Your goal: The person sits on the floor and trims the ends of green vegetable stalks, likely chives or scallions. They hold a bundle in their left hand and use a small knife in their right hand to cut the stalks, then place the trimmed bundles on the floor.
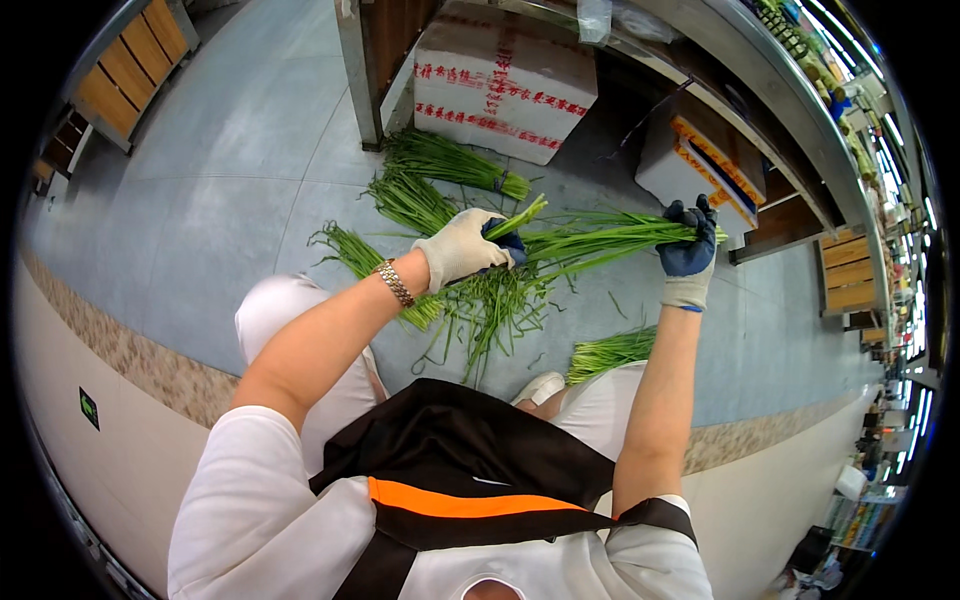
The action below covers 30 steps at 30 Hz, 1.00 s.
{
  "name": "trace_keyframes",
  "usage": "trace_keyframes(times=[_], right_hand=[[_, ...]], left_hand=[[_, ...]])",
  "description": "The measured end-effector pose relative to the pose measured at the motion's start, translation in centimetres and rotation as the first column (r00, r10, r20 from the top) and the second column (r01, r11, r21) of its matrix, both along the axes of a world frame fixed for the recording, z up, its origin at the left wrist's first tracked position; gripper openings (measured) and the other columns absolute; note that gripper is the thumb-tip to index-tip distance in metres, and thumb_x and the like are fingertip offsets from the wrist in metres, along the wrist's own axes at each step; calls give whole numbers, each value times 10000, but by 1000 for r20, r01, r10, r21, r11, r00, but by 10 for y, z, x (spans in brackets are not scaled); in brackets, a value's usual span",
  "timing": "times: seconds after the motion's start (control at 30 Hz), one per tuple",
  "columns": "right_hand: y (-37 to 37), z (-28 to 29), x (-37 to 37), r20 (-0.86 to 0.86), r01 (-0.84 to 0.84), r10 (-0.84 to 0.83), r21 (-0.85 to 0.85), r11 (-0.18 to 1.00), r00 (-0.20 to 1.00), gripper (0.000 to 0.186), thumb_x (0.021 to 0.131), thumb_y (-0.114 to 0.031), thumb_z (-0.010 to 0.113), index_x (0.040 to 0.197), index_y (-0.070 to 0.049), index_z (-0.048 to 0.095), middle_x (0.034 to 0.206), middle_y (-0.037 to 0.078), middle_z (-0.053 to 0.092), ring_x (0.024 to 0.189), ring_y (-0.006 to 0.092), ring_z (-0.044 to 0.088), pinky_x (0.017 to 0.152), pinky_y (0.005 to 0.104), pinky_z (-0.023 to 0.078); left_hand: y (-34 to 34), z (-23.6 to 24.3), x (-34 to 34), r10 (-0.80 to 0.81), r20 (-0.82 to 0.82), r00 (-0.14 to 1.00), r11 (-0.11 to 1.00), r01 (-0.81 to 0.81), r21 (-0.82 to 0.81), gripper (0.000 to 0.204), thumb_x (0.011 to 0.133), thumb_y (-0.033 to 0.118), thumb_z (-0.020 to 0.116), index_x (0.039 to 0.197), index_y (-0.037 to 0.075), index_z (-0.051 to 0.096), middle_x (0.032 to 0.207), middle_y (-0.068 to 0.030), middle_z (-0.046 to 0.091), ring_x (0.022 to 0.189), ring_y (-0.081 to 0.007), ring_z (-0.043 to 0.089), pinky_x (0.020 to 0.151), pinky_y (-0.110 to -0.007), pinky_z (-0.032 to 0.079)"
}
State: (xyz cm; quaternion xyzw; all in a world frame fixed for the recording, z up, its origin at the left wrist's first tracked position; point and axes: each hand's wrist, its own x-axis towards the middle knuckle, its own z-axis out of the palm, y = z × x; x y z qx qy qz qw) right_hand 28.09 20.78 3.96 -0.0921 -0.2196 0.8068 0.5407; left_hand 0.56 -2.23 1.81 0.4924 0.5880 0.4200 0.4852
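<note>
Hands: well apart, both in pale gloves with dark blue palms, each with greens in its grip.
Left hand (470,248): fingers curled round a short bunch (521,216), whose pale ends poke out past the thumb side; a metal wristband (394,283) sits just behind the glove.
Right hand (688,245): thumb and fingers closed on the pale ends of the long stalks (610,236), one finger raised.
Long stalks: running from the right hand across the gap toward the left; whether the left hand grips them too cannot be told.
Loose greens (490,315): a tangled heap on the floor (250,225), below and just right of the left hand.
Bundles beyond the left hand: a far bundle (445,160) with a band near its pale end, and a nearer bundle (410,203) beside it.
Bundle left of the left hand: a slim bundle (350,247), passing partly under the forearm.
Bundle below the right hand: a separate bundle (610,352), near the person's shoe (540,388).
Boxes: a white box (505,95) beyond the left hand, a smaller box (690,170) just beyond the right.
Handling: likely light and limp, perhaps slick if damp; thin leaves probably bruise or snap under a hard squeeze.
Best hold: the firmer pale ends, gathered evenly, letting the soft tips trail.
</note>
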Motion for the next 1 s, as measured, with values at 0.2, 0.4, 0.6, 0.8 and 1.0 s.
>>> trace_keyframes(times=[0.2, 0.4, 0.6, 0.8, 1.0], right_hand=[[11, 10, 28, 206, 291, -309, 113, 950, 928, 226, 972, -161, 476, 1160, -69, 560, 639, -32, 364, 584, 111, 402, 705, 321, 441], [-35, 22, -8, 687, 157, -290, 251, 955, 666, 165, 847, -160, 667, 985, -81, 622, 666, -14, 522, 592, 115, 524, 563, 285, 457], [-104, 32, -83, 825, -282, -60, 259, 924, 562, 153, 797, -95, 674, 924, -10, 677, 799, 9, 652, 662, 73, 561, 569, 233, 468], [-112, 13, -88, 781, -350, -114, 398, 848, 614, 186, 780, -56, 655, 941, 34, 668, 818, 26, 667, 722, 87, 571, 681, 246, 471], [-113, 7, -90, 823, -242, -206, 379, 893, 529, 182, 783, -80, 663, 921, 38, 664, 791, 37, 661, 707, 103, 562, 668, 282, 477]], left_hand=[[-3, -5, -20, 95, 168, 981, 987, -71, -143, 115, 801, 137, 681, 879, 52, 676, 684, 31, 579, 521, -36, 430, 469, -199, 341], [8, -11, -20, 11, 500, 866, 985, 78, -155, 333, 950, 316, 516, 1023, 36, 679, 775, 9, 609, 552, -40, 434, 480, -205, 354], [12, 6, 2, -72, 459, 886, 986, 134, -104, 442, 996, 407, 419, 1010, 45, 672, 791, -6, 628, 546, -55, 453, 488, -201, 369], [13, 15, 24, -73, 402, 913, 973, 154, -173, 401, 995, 391, 424, 1052, 62, 647, 823, -10, 643, 579, -59, 507, 497, -198, 386], [8, 29, 31, -29, 513, 858, 996, 67, -57, 384, 997, 352, 417, 1105, 41, 615, 850, -45, 654, 593, -72, 528, 515, -203, 412]])
